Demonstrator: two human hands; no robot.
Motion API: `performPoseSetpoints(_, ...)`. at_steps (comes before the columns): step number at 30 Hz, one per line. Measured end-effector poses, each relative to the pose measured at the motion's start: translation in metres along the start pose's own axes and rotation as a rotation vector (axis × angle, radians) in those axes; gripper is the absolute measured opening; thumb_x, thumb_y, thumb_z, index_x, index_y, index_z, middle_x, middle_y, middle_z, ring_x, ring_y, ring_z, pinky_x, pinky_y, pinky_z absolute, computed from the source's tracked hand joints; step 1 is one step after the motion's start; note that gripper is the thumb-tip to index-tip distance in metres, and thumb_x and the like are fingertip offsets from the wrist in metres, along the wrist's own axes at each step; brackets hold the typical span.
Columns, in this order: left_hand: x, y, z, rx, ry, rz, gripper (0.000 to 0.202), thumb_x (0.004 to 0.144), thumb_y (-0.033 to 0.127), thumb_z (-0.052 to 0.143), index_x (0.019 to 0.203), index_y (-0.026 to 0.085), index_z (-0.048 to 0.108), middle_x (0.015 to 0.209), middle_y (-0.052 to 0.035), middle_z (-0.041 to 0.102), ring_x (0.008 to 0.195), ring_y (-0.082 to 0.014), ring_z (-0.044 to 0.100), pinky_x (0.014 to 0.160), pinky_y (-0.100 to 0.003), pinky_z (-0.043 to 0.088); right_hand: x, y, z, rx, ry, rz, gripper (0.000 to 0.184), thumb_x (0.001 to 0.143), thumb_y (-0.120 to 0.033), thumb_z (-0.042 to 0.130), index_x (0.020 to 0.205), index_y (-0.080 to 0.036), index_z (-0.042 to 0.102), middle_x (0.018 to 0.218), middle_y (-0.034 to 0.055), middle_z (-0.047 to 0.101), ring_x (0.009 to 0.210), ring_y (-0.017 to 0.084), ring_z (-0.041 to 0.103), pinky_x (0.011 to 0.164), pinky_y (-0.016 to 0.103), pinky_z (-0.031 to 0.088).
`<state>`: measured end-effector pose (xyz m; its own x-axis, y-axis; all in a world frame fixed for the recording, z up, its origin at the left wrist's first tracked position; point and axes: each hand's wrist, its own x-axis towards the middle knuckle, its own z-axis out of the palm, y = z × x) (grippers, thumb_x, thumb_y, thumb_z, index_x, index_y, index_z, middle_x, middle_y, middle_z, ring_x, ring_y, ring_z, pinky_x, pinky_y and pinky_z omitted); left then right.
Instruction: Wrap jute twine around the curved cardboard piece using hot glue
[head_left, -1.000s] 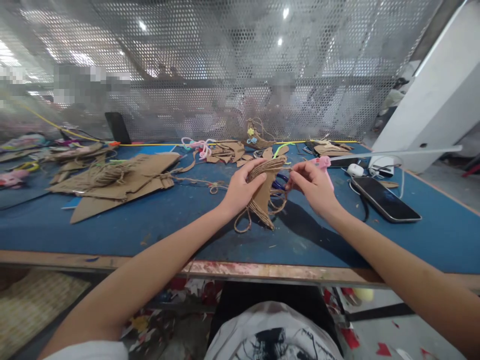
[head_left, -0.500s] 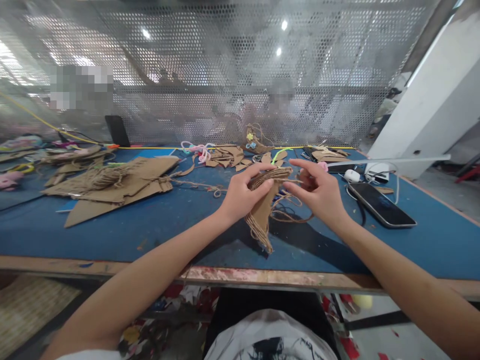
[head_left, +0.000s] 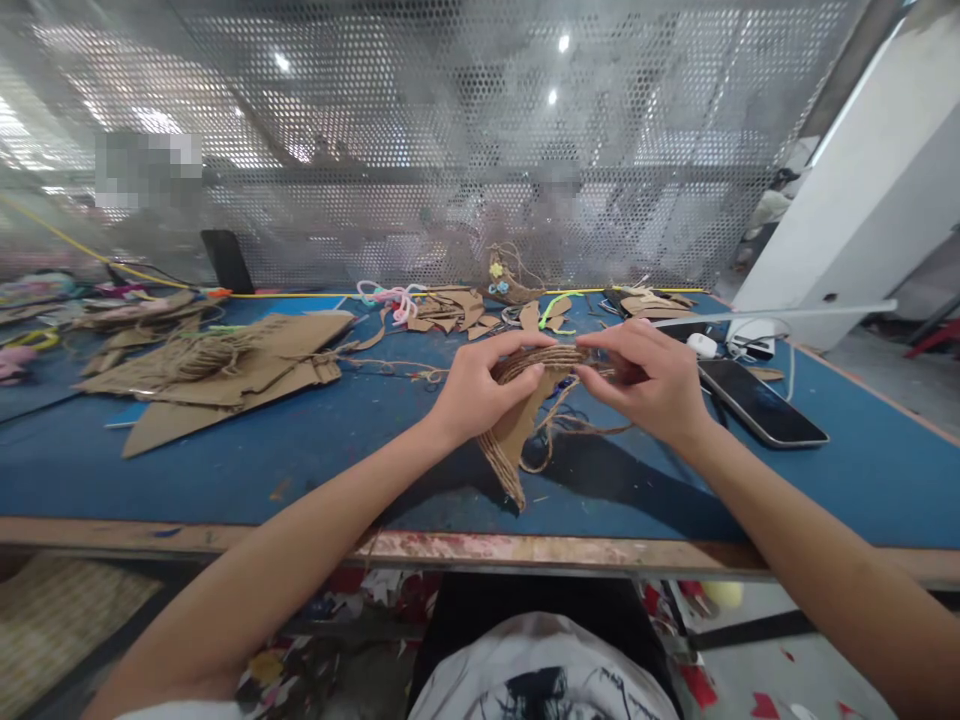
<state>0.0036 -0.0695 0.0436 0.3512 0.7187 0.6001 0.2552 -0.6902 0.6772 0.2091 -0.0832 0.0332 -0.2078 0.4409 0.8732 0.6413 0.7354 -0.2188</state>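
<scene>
My left hand (head_left: 484, 390) is closed around the upper left part of a curved cardboard piece (head_left: 521, 425), thumb in front and fingers behind. Rows of brown twine (head_left: 501, 468) run along the piece's outer edge, down to a pointed lower tip held above the blue table. At the piece's upper right end, my right hand (head_left: 649, 380) pinches the twine-covered edge between thumb and fingers. Loose twine (head_left: 547, 440) loops beneath the right hand and trails onto the table. A dark blue item (head_left: 559, 386) lies partly hidden behind the piece.
Cardboard sheets (head_left: 300, 350) with a coil of twine (head_left: 210, 358) lie on the left of the table (head_left: 315, 480). Cardboard scraps (head_left: 454, 308) and a flower-decorated twine crescent (head_left: 514, 285) sit at the back. A smartphone (head_left: 761, 402) and a white earphone case (head_left: 701, 345) are on the right.
My right hand has closed in on the upper right end of the cardboard piece and now pinches its edge. The piece's lower tip has swung slightly left.
</scene>
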Motion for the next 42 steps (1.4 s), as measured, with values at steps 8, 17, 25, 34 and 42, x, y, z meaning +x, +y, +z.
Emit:
performPoseSetpoints(8,0.0,-0.002,0.0,0.053,-0.032,0.011,0.026,0.077,0.016,0.061,0.098,0.023,0.074,0.099,-0.0016,0.074,0.093,-0.0209,0.066,0.087,-0.03,0.047,-0.001,0.005,0.0,-0.129,-0.021,-0.146,0.009,0.081,-0.024,0.061,0.087,-0.025,0.067,0.079,0.0039,0.071,0.071,0.018,0.064,0.072,0.033,0.051)
performPoseSetpoints(17,0.007,-0.003,-0.006,-0.003,-0.152,0.018,0.025,0.081,0.033,0.061,0.098,0.021,0.075,0.099,-0.0047,0.074,0.094,-0.0224,0.064,0.089,-0.032,0.046,-0.005,0.011,0.003,-0.206,-0.002,-0.295,0.01,0.083,-0.019,0.059,0.09,-0.024,0.063,0.08,0.0035,0.071,0.075,0.018,0.066,0.075,0.032,0.052)
performPoseSetpoints(25,0.012,-0.014,-0.003,-0.518,-0.01,-0.332,0.034,0.078,0.044,0.067,0.097,0.017,0.074,0.094,-0.0078,0.076,0.083,-0.0184,0.069,0.079,-0.029,0.05,-0.005,0.012,0.003,-0.207,0.046,-0.387,0.015,0.083,-0.015,0.062,0.096,-0.022,0.061,0.081,0.0027,0.069,0.078,0.018,0.066,0.073,0.03,0.054)
performPoseSetpoints(34,0.016,-0.03,-0.008,-0.473,-0.083,-0.383,0.042,0.077,0.055,0.065,0.09,0.016,0.076,0.089,-0.0076,0.075,0.08,-0.0158,0.066,0.071,-0.025,0.048,-0.006,0.013,0.003,-0.207,0.016,-0.404,0.02,0.084,-0.014,0.062,0.103,-0.021,0.059,0.083,0.0042,0.068,0.078,0.017,0.066,0.069,0.028,0.053)
performPoseSetpoints(42,0.006,-0.018,0.003,-0.527,-0.257,-0.385,0.033,0.077,0.042,0.069,0.095,0.015,0.075,0.089,-0.0062,0.075,0.082,-0.0182,0.066,0.081,-0.028,0.046,-0.004,0.015,0.002,0.032,-0.14,-0.206,0.013,0.089,-0.023,0.059,0.099,-0.019,0.066,0.077,0.0031,0.065,0.066,0.013,0.058,0.064,0.026,0.048)
